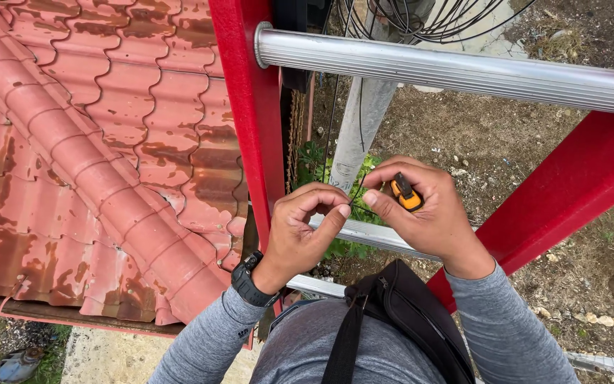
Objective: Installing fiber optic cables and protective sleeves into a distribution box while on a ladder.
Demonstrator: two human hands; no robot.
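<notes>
Where the head camera looks down between the red side rails of a ladder (250, 107), both hands meet just above a lower rung, below the ribbed aluminium rung (456, 71) that crosses the top of the view. Left hand (303, 227): fingers curled, thumb and forefinger closed on the near end of a thin dark wire (358, 199); a black wristwatch (250, 279) sits on this wrist. Right hand (421, 210): closed around a small orange-and-black hand tool (406, 193), which lies along the palm with its head toward the fingertips; the forefinger also presses on the wire. The wire is a short strand between the two hands, its long axis running roughly from lower right to upper left, rising toward a grey pole (364, 121) behind the ladder. The tool lies just to the right of the wire, so the right hand is the nearer to it; whether the tool's tip touches the wire cannot be told. Rusted red roof tiles (87, 142) fill the left of the view. A black shoulder bag (406, 313) hangs at the person's chest.
</notes>
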